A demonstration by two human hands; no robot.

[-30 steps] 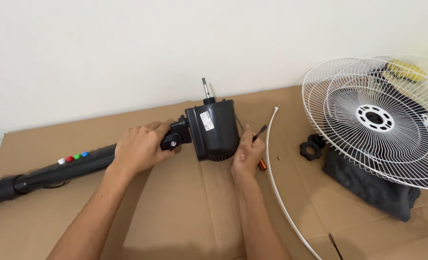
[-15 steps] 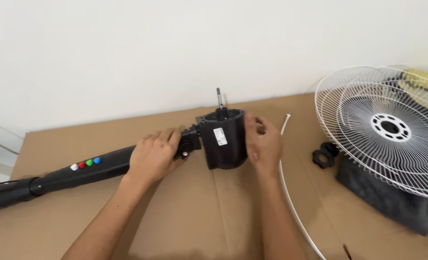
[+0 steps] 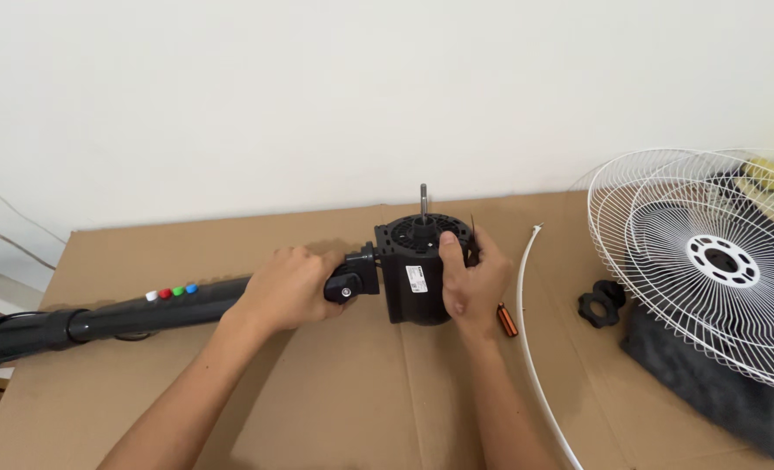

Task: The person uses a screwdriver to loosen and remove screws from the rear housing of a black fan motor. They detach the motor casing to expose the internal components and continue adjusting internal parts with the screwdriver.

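Right now I have the motor lying on the cardboard, shaft pointing at the wall. My left hand wraps the neck joint by the pole; my right hand clasps the housing's side. To do this well I'd keep both grips firm, clear of the shaft, with the motor steady.

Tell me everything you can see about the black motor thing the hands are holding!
The fan motor is a chunky black housing that looks like plastic, with vent holes around its top and a thin metal shaft sticking straight up. A small white label sits on its side. It rests on the brown cardboard, joined at its left to a black pole. The left hand grips that joint; the right hand wraps the motor's right side.
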